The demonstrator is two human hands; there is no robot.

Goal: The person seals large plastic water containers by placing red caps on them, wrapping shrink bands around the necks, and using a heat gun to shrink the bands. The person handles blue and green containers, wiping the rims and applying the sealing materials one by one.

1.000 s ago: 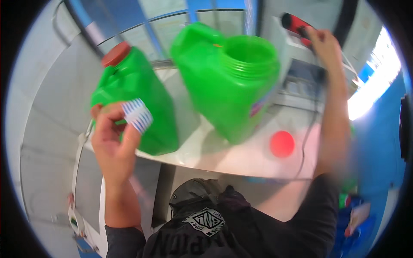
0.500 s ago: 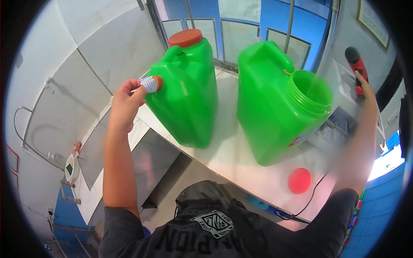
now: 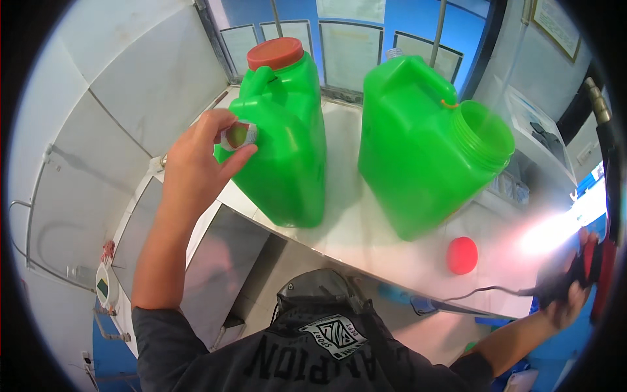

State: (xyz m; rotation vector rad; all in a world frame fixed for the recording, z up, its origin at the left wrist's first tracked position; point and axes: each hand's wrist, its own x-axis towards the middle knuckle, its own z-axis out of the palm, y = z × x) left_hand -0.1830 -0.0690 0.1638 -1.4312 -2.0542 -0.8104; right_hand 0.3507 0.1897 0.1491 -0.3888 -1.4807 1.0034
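Note:
My left hand (image 3: 194, 160) pinches a small white printed band (image 3: 250, 134) at the front spout of the left green jerrycan (image 3: 287, 176), which has a broad red lid (image 3: 274, 52) on top. At the far right, blurred, my right hand (image 3: 562, 304) grips a red-and-black corded tool (image 3: 609, 163) with its metal nozzle pointing up. The right green jerrycan (image 3: 411, 163) stands upright with its wide mouth uncapped. Near it a round red cap (image 3: 462, 255) lies on the white counter (image 3: 346, 242).
A wall-mounted panel with blue sections (image 3: 353, 59) rises behind the jerrycans. A white tiled wall (image 3: 104, 117) curves along the left, with a white device (image 3: 104, 287) lower down. A black cord (image 3: 490, 289) runs along the counter's front edge, and a bright opening shows at the right.
My right hand has moved down at the far right with the tool, now seen nozzle upward. My left thumb and fingers have shifted round the band at the spout.

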